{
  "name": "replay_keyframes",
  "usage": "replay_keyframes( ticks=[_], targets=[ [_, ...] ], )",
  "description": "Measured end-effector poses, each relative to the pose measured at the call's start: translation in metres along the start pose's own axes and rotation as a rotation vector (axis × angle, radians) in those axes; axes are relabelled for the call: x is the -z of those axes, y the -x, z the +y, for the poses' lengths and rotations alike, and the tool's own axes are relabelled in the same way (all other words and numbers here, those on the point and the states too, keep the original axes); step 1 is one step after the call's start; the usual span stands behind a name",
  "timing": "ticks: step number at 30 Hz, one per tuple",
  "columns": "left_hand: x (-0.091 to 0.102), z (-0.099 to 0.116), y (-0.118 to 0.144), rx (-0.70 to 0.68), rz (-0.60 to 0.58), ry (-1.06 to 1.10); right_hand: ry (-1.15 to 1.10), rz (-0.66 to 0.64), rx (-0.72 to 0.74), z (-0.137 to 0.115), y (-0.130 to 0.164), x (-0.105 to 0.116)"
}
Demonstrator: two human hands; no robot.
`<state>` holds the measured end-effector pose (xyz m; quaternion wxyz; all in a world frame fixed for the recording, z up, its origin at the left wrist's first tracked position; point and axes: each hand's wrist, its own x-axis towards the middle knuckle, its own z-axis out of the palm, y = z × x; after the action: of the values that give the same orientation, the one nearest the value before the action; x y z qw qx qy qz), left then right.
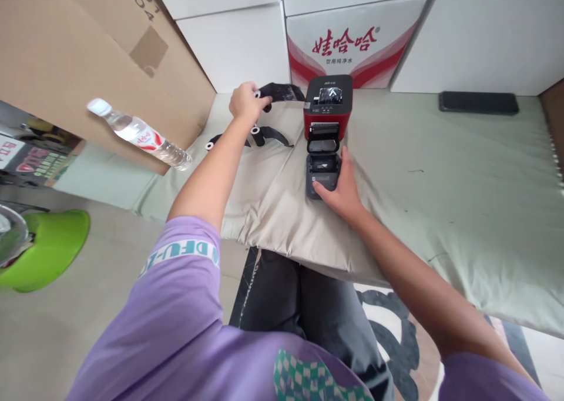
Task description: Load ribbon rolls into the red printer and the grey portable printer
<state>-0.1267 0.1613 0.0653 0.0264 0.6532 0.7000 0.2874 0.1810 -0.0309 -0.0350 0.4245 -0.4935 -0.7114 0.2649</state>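
Observation:
My left hand (247,104) is closed on a small roll of black strip; its loose black tail (284,92) stretches right towards a red and black box (328,107). Below that hand, on the cloth, lie another black roll with a white core (257,135) and, partly behind my forearm, a further white-cored roll (210,146). My right hand (346,192) grips a small dark grey label printer (322,183) by its right side, thumb on top. The printer's lid (323,145) is flipped up, leaning near the box's front, and its compartment is exposed.
Greenish-grey cloth (440,171) covers the surface. A black phone-like slab (479,103) lies at the back right. A water bottle (141,133) stands at the left beside a large cardboard carton (101,48). White cartons (356,42) line the back. A green stool (57,248) is on the floor.

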Motion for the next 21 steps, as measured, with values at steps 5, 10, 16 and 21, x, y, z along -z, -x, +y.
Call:
replay_keyframes(
  ticks=[5,10,16,21],
  targets=[
    [-0.024,0.023,0.001,0.225,-0.224,-0.305,0.005,0.013,0.018,-0.001,0.000,0.000],
    [-0.026,0.027,0.005,0.221,-0.247,-0.293,-0.010,0.014,0.023,0.001,0.001,-0.002],
    [0.013,0.003,0.042,0.199,0.224,-0.005,-0.027,0.033,0.017,0.003,0.000,-0.007],
    [0.016,-0.020,0.105,0.138,0.155,-0.003,-0.034,0.051,0.027,0.006,-0.004,-0.013]
  ],
)
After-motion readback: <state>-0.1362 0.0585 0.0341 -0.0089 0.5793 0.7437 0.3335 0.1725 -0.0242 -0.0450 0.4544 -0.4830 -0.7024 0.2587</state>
